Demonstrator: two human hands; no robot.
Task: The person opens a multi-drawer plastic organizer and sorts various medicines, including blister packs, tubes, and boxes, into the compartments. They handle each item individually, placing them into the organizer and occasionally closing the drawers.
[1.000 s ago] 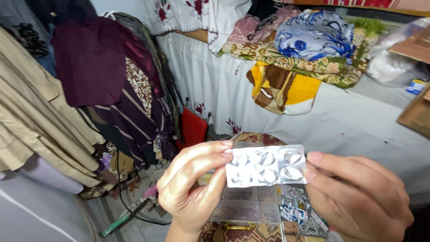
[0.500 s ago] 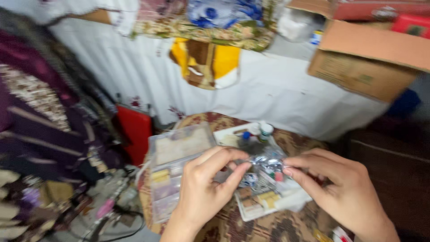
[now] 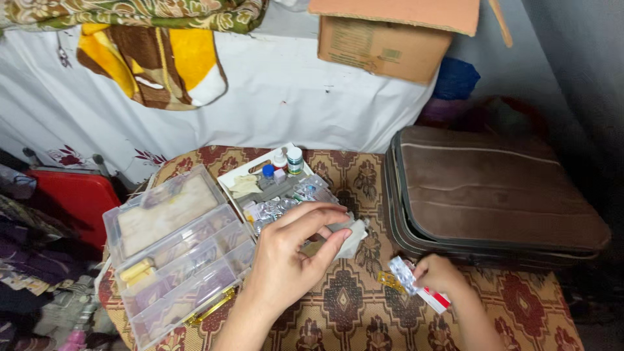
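My right hand [image 3: 441, 274] is closed on a small silver blister pack [image 3: 401, 272], low over the patterned mat [image 3: 351, 305], with a white and red strip [image 3: 434, 299] under the fingers. My left hand [image 3: 290, 255] pinches a pale grey packet [image 3: 353, 238] between thumb and forefinger, just over the edge of a white tray [image 3: 234, 179]. The tray holds small bottles [image 3: 294, 158] and several foil strips [image 3: 273, 209]. An open clear plastic organiser box [image 3: 175, 250] lies to the left of my left hand.
A brown suitcase [image 3: 497, 188] lies flat at the right, touching the mat. A cardboard box [image 3: 383, 36] sits on the white-draped ledge [image 3: 292, 97] behind. A yellow and brown cloth [image 3: 162, 62] hangs there. A red object [image 3: 71, 195] stands at the left.
The view has tilted down from the hanging clothes to the mat. The blister pack, held up by both hands a second ago, is now low in my right hand alone; my left hand grips the grey packet.
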